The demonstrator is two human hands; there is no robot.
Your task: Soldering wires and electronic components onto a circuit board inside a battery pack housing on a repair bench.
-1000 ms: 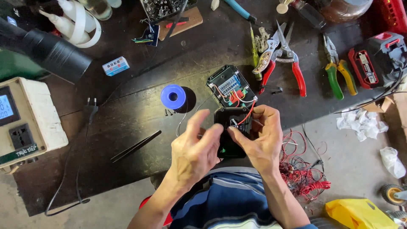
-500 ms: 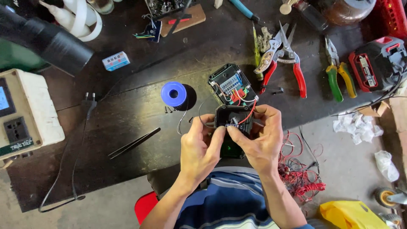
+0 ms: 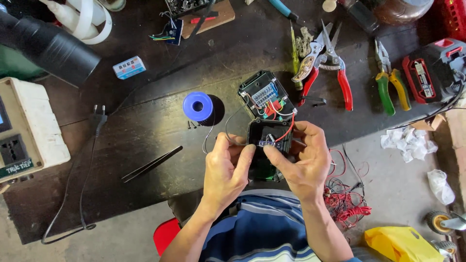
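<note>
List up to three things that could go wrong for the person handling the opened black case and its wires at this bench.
1. Both hands, left hand and right hand, grip the black case; thin red wires link it to the lid on the bench, so a pull might tear them loose.
2. Tiny screws lie loose beside the blue spool and could roll away.
3. The red shears lie open nearby; a reaching hand might get nicked.

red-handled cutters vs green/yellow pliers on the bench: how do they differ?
The red-handled cutters are the larger tool, with long pale blades and a spring between the handles; the green and yellow pliers are smaller, with a short narrow nose. The cutters lie nearer the open black case; the pliers lie nearer the red and black battery pack. Both lie flat on the dark bench, untouched.
</note>
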